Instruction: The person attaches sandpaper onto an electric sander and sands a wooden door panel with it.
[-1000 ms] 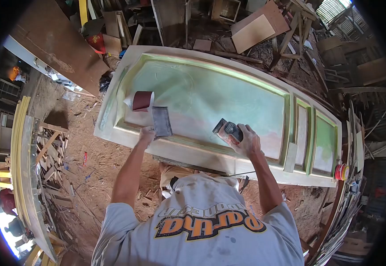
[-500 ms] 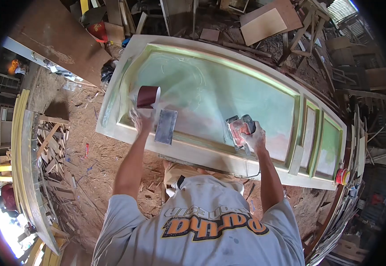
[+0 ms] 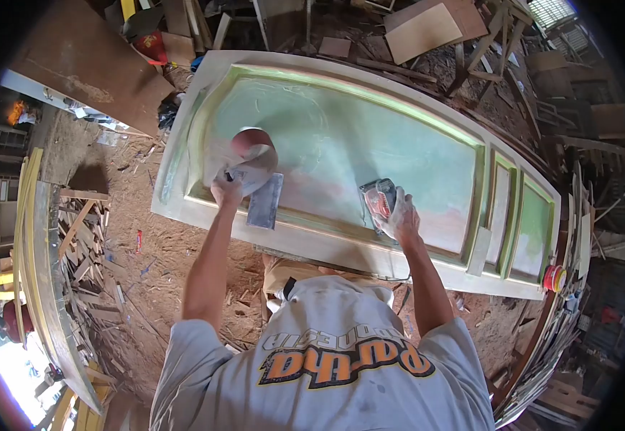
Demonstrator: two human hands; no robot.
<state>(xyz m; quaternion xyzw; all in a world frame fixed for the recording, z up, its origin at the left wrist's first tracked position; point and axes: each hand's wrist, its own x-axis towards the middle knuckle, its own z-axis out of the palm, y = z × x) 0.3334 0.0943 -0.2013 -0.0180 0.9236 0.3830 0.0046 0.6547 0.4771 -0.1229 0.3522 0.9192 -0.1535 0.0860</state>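
Observation:
A pale door panel (image 3: 327,241) with green-tinted recesses lies flat in front of me. My left hand (image 3: 228,190) is closed on the edge of a curled sandpaper roll (image 3: 253,147), maroon outside and pale on its other face, which is lifted over the door's left part. Beside that hand a grey rectangular sheet (image 3: 264,202) lies across the lower frame moulding. My right hand (image 3: 401,219) is wrapped round a red and black power sander (image 3: 379,199), which rests on the large recess near its lower edge. A cable runs from the sander toward my body.
Wood scraps and boards (image 3: 424,29) lie beyond the door. Long planks (image 3: 31,237) and offcuts stand at the left. A red and yellow roll (image 3: 554,278) sits at the door's right end. Shavings cover the floor (image 3: 147,251). A person's dark red sleeve shows at the far left.
My left hand has moved from the grey sheet to the sandpaper roll and lifted it. The sander in my right hand has shifted slightly right and turned.

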